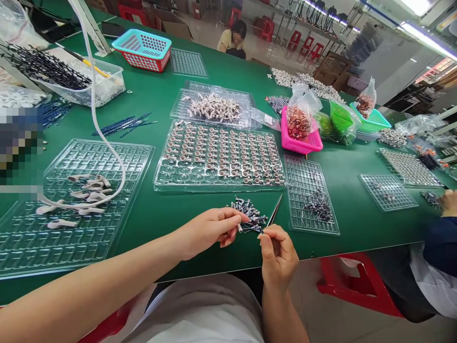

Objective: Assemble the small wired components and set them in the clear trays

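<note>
My left hand (221,227) pinches a small white part (240,228), mostly hidden by the fingers. Close by on the right, my right hand (279,252) is closed, thumb and forefinger pressed on a tiny dark part (262,232). Metal tweezers (275,209) point away from me beside the right fingertips; I cannot tell whether that hand grips them or they lie on the table. Just beyond both hands is a pile of small dark wired components (250,209). A clear tray (185,180) behind it holds rows of pale, stemmed shells with round openings.
Loose pale shells (214,107) heap on another tray. At left, a clear tray (132,176) carries several shells beneath a white cable (93,90). To the right are a tray with dark components (319,205), a pink basket (303,145) and a co-worker's hand (449,202).
</note>
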### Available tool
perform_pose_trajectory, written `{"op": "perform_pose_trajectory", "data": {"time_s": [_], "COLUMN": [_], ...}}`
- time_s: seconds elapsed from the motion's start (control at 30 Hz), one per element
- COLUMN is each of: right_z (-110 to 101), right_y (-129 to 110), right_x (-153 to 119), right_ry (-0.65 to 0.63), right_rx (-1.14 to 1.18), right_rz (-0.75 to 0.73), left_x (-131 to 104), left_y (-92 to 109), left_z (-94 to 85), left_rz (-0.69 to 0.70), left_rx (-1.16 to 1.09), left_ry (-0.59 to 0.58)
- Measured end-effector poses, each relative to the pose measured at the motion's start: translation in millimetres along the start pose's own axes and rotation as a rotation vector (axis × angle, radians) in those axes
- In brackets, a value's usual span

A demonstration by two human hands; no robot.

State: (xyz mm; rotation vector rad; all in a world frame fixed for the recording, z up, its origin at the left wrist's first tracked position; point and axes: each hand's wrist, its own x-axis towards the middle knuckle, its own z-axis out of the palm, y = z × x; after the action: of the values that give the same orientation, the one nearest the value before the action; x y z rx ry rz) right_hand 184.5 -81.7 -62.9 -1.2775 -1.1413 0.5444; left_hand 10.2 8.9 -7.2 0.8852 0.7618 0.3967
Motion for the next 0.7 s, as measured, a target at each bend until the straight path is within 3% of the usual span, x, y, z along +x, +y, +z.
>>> {"op": "perform_pose_trajectory", "data": {"time_s": [0.1, 0.4, 0.7], "right_z": [0.4, 0.7, 0.5], "right_y": [-0.4, 1.4, -1.9], "right_x": [0.1, -1.2, -1.4], "right_ry": [0.015, 0.054, 0.012], "right_rx": [0.006, -0.065, -0.079], "right_rz": [0.013, 0.009, 0.008], "left_x": [-0.3, 0.0, 1.3], "left_y": [1.5, 6.4, -2.1], "left_z": [-1.0, -0.3, 3.6], "left_rz": [0.017, -0.047, -0.031], "left_rx": [0.025, -0.224, -0.151], "left_ry": [-0.003, 0.031, -0.002]}}
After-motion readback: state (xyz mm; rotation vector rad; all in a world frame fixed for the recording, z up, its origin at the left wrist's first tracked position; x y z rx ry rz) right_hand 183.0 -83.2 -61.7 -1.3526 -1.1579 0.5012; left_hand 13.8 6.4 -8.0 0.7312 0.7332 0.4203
